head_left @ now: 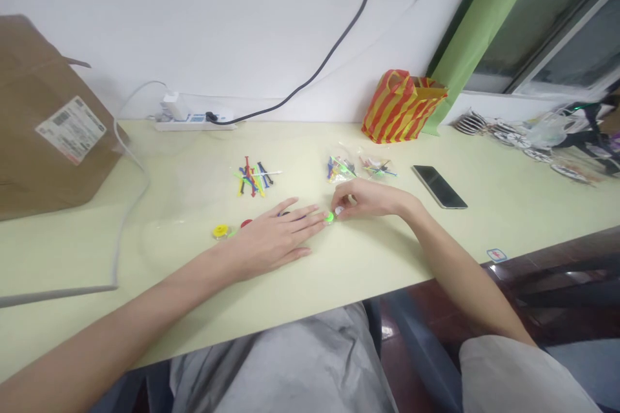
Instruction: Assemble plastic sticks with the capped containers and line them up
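Over the pale yellow table (310,297), my left hand (271,239) lies palm down, fingers stretched out, with its fingertips at a small bright green disc (329,217). My right hand (361,199) is closed in a pinch on a small white disc (339,211) just right of the green one. Left of the left hand sit a yellow disc (221,231) and a partly covered red disc (246,223). A dark round piece (285,213) shows between the left fingers, mostly hidden. Beyond the hands is a pile of coloured plastic sticks (252,177).
Two see-through bags of small coloured parts (341,169) lie behind my right hand. A phone (439,187) is to the right, a striped bag (404,106) behind it. At left are a brown paper bag (43,122), a white cable (117,226) and a power strip (194,122).
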Demonstrator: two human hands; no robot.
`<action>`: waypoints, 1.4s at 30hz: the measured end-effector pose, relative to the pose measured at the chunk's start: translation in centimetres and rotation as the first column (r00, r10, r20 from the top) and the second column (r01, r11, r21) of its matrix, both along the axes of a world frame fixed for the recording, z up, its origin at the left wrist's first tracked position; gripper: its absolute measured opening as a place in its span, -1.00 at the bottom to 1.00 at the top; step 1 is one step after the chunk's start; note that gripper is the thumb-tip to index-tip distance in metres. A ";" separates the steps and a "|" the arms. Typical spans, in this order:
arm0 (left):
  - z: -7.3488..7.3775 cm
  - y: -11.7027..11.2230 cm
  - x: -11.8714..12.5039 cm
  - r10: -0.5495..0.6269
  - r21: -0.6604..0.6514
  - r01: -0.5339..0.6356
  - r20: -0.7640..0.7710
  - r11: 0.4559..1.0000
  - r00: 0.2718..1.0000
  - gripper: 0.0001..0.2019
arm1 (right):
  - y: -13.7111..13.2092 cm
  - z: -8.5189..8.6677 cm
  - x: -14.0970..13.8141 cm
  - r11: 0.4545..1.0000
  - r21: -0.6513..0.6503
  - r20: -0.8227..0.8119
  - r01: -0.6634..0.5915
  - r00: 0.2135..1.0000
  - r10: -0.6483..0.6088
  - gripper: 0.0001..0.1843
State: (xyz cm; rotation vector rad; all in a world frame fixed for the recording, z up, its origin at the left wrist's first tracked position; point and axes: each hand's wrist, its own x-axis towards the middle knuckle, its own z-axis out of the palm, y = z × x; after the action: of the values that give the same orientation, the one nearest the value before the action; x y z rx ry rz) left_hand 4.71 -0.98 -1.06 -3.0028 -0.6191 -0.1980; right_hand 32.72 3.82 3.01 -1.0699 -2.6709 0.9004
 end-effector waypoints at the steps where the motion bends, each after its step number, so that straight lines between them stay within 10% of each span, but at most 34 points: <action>1: -0.1 0.0 0.0 0.003 0.003 -0.003 -0.001 1.000 1.000 -0.45 | 0.1 0.1 0.2 1.000 -0.009 0.011 0.012 1.000 -0.012 -0.83; 16: 1.3 0.4 -1.6 0.152 0.113 -0.159 0.066 0.981 0.986 -0.40 | 1.3 1.9 5.0 0.972 -0.094 0.272 0.217 0.945 -0.184 -0.73; 28: 5.5 1.9 -7.5 0.516 -0.169 -0.488 0.247 0.856 0.820 -0.43 | 0.5 1.3 2.9 0.981 -0.048 0.078 0.190 0.980 -0.186 -0.53; 35: 4.1 -1.0 -8.9 0.512 -0.206 -0.496 0.027 0.843 0.859 -0.39 | -0.9 0.1 -2.3 0.986 0.154 -0.152 0.061 0.988 -0.037 -0.56; 42: 1.3 -1.6 -8.2 0.476 -0.232 -0.451 0.061 0.862 0.877 -0.52 | -2.8 -1.9 -9.8 0.907 0.413 0.024 -0.086 0.996 0.084 -0.08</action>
State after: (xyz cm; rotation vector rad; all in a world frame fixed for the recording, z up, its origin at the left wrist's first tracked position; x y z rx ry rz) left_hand -3.49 -2.57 0.23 -2.9282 -1.4369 -0.2921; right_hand 22.97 1.00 1.13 -0.8608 -2.7501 0.3089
